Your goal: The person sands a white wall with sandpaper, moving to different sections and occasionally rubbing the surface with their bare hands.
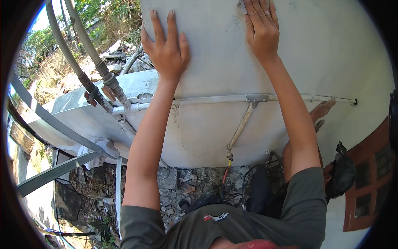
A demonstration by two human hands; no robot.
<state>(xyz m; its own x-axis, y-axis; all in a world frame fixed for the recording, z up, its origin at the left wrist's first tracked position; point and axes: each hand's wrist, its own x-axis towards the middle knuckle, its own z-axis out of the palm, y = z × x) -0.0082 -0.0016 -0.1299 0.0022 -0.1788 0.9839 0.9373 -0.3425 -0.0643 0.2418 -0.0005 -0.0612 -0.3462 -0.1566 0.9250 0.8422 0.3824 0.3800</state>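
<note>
My left hand (167, 52) lies on the pale wall (215, 54) with its fingers spread and nothing in it. To the right and a little higher, my right hand (262, 29) presses a small greyish piece (241, 7) against the same wall. Only an edge of that piece shows beside the fingers, so I cannot make out what it is. Dark smudges mark the wall close to it. Below both hands, a white horizontal pipe (211, 100) runs along the wall, passing behind my forearms.
A co-worker in a dark cap (343, 174) is at the lower right, one hand (323, 108) near the pipe. Valves (110, 89) and a grey metal frame (58, 173) stand at left. Rubble (166, 182) covers the ground; a brown window frame (350, 207) is at right.
</note>
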